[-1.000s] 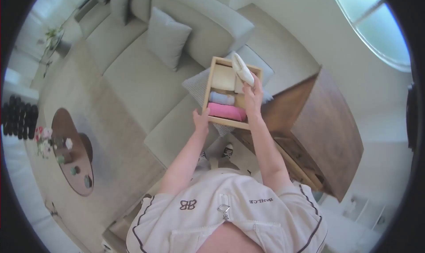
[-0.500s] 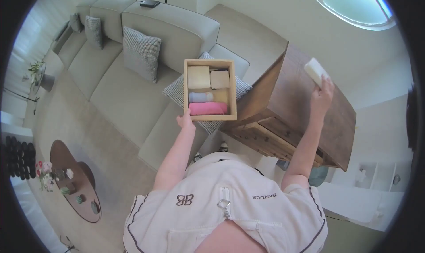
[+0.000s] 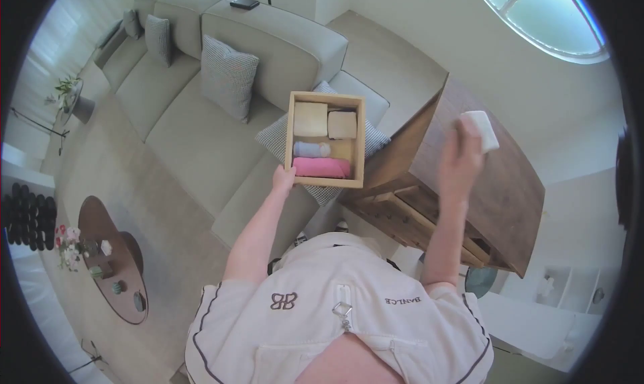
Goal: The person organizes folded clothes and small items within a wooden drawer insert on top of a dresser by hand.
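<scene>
My left hand (image 3: 283, 180) grips the near left corner of a light wooden box (image 3: 361, 135), thumb at the rim. Inside, a cream folded bundle (image 3: 310, 119) and a smaller beige one (image 3: 342, 125) lie at the far side. Nearer are a blue-grey roll (image 3: 310, 149) and a bright pink rolled cloth (image 3: 322, 168). Over the brown wooden dresser (image 3: 500, 189), my right hand (image 3: 461, 157) is smeared by motion, its fingertips overlapping the left edge of a white folded, block-like bundle (image 3: 483, 130). I cannot tell whether the fingers still hold the bundle.
A grey sofa (image 3: 194, 129) with checked cushions (image 3: 228, 75) stretches behind the box and to the left. The dresser's drawer fronts (image 3: 402, 216) face me. At the lower left stands an oval coffee table (image 3: 121, 290) with flowers (image 3: 69, 246) and small decorations.
My right hand has moved left across the white bundle, from its near end to its left edge. The bundle has turned and sits lower in view. My left hand keeps its grip on the box.
</scene>
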Action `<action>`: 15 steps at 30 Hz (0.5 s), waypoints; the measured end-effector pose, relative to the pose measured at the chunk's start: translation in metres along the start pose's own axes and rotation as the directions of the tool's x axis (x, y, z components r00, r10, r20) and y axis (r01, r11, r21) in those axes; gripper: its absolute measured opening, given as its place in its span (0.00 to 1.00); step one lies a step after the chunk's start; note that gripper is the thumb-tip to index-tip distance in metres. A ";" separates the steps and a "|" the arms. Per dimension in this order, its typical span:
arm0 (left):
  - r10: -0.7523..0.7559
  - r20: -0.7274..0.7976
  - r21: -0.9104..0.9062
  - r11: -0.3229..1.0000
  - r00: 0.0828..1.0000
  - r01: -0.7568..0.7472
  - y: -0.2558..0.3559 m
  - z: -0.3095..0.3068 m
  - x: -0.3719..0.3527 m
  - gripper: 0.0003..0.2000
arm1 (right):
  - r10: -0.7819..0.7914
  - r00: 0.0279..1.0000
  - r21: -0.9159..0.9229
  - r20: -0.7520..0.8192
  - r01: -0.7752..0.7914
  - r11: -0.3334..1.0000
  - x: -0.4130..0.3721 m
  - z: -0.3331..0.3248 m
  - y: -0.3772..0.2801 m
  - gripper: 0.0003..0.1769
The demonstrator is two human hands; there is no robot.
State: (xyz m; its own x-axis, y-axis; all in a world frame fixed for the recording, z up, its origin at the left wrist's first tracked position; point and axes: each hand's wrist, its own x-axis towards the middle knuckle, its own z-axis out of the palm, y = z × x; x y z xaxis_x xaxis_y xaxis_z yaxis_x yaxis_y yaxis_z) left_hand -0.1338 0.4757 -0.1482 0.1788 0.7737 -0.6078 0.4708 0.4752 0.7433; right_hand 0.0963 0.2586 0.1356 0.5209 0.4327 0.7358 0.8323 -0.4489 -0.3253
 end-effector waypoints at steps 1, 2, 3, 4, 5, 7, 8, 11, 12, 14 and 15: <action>0.009 -0.004 0.026 1.000 1.000 -0.009 -0.003 0.000 0.003 0.19 | -0.051 0.992 0.121 0.112 0.038 0.992 -0.012 0.011 -0.020 0.15; 0.022 -0.004 0.050 0.998 1.000 -0.022 -0.005 0.002 0.007 0.19 | -0.115 0.971 0.242 0.211 0.062 0.968 -0.024 0.021 -0.041 0.15; 0.029 -0.003 0.062 0.998 1.000 -0.029 -0.005 0.004 0.009 0.19 | -0.152 0.955 0.301 0.256 0.070 0.951 -0.034 0.037 -0.052 0.16; 0.051 -0.006 0.081 0.995 0.999 -0.051 -0.007 0.007 0.008 0.17 | -0.079 0.886 0.381 0.456 -0.114 0.917 -0.046 0.058 -0.055 0.15; 0.072 -0.012 0.102 0.992 0.997 -0.070 -0.009 0.006 0.007 0.16 | -0.036 0.766 0.416 0.642 -0.309 0.855 -0.058 0.080 -0.059 0.15; 0.131 -0.037 0.120 0.985 0.991 -0.126 -0.010 0.004 -0.003 0.18 | 0.092 0.589 0.351 0.803 -0.592 0.726 -0.084 0.132 -0.052 0.15; 0.182 -0.057 0.129 0.976 0.982 -0.174 -0.010 0.002 -0.009 0.20 | 0.190 0.460 0.264 0.867 -0.749 0.608 -0.096 0.160 -0.047 0.15; 0.137 -0.083 0.090 0.987 0.987 -0.129 -0.010 -0.004 -0.027 0.30 | 0.343 0.197 0.162 0.919 -0.978 0.127 -0.109 0.213 -0.046 0.15; 0.115 -0.094 0.074 0.991 0.989 -0.108 -0.010 -0.004 -0.029 0.32 | 0.351 0.138 0.140 0.926 -0.990 0.021 -0.109 0.227 -0.046 0.15; 0.106 -0.033 0.032 0.994 0.994 -0.105 -0.015 -0.005 -0.029 0.23 | 0.392 -0.033 0.057 0.919 -0.975 -0.214 -0.106 0.252 -0.048 0.21; 0.099 -0.030 0.019 0.995 0.995 -0.099 -0.014 -0.007 -0.031 0.21 | 0.386 -0.082 0.028 0.919 -0.963 -0.269 -0.107 0.264 -0.051 0.22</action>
State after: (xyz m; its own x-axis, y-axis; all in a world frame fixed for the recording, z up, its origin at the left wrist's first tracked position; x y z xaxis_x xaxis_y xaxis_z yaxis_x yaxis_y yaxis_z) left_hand -0.1523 0.4482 -0.1379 0.1988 0.8291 -0.5226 0.4673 0.3886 0.7941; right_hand 0.0483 0.4410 -0.0834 0.4531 0.5097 -0.7313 -0.7202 -0.2741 -0.6373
